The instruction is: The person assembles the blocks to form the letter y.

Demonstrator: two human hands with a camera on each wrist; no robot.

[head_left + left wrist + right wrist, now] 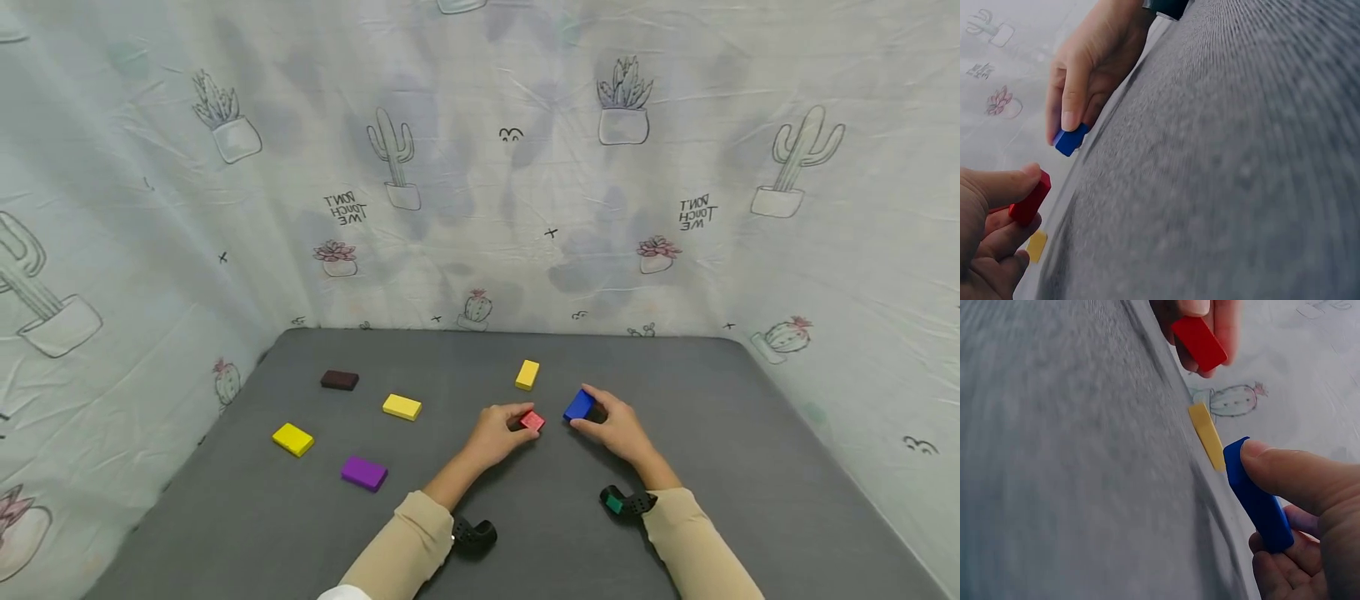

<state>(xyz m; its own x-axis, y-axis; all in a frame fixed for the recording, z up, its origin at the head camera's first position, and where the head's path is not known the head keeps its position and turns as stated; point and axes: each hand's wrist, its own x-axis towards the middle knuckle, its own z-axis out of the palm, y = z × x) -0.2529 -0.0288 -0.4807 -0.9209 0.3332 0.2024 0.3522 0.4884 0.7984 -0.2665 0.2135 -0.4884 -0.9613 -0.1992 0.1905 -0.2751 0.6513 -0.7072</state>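
Head view: narrowly pinching red block in left hand, blue block in right hand, near yellow block.

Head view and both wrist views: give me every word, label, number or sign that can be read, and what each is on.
"DON'T TOUCH ME": backdrop cloth, left lettering, seemingly mirrored.
"DON'T TOUCH ME": same cloth, right lettering, also seemingly mirrored.
"x": small cross marks on the cloth.
Left wrist view: cloth lettering too blurred to read.
Red block, blue block, other blocks: none readable.
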